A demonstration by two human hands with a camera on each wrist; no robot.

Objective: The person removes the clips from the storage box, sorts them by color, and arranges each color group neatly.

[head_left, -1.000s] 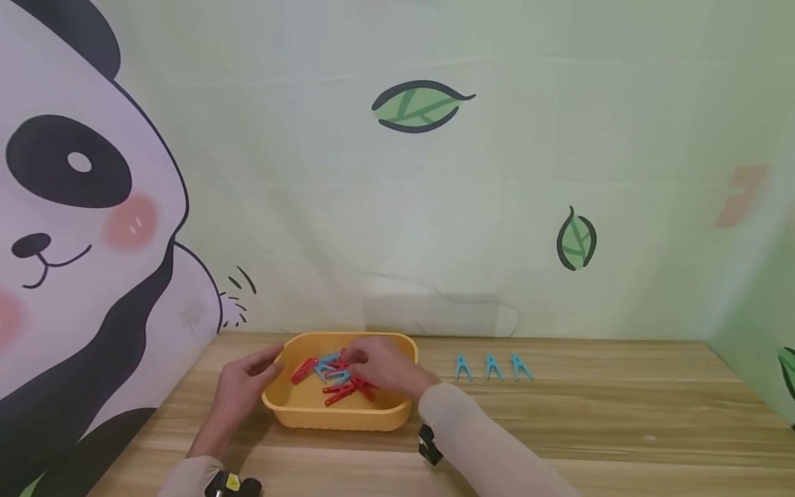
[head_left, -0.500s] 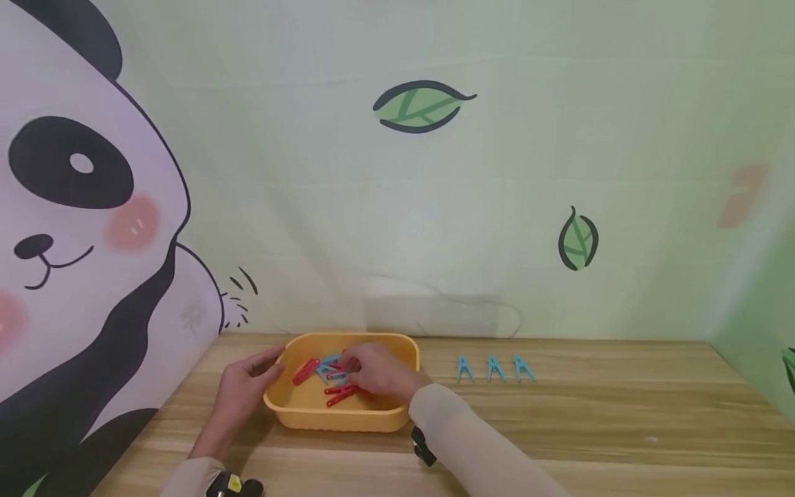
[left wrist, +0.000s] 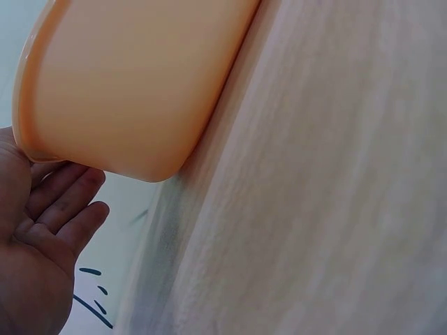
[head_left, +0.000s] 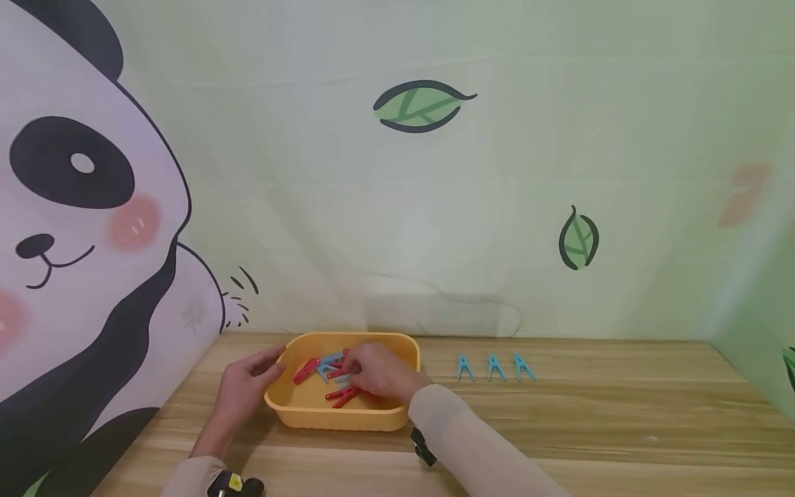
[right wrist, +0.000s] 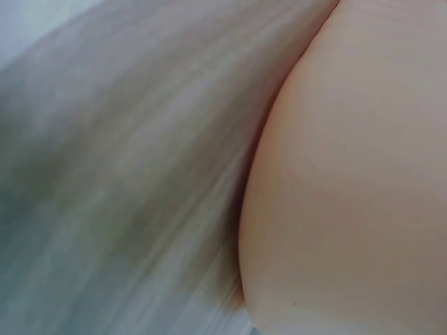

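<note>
A yellow plastic basket [head_left: 340,419] stands on the wooden table, with several red and blue clothespins inside, among them a red clothespin [head_left: 306,371] at its left. My left hand [head_left: 241,390] touches the basket's left rim, thumb and fingers spread along it; the left wrist view has its loosely bent fingers against the outer wall. Inside the basket, my right hand [head_left: 380,373] reaches down among the clothespins with bent fingers. Its fingertips are hidden, and I cannot tell whether they pinch one. The right wrist view catches only the basket's outer wall [right wrist: 349,181] and the table.
To the right of the basket, three blue clothespins [head_left: 493,368] lie in a row, tips toward the back. Behind the table [head_left: 596,428] hangs a pale green cloth backdrop [head_left: 497,159] printed with a panda and leaves.
My right hand has moved slightly left and lower in the basket, and the clothespins under its fingers have shifted. The left hand stays at the rim.
</note>
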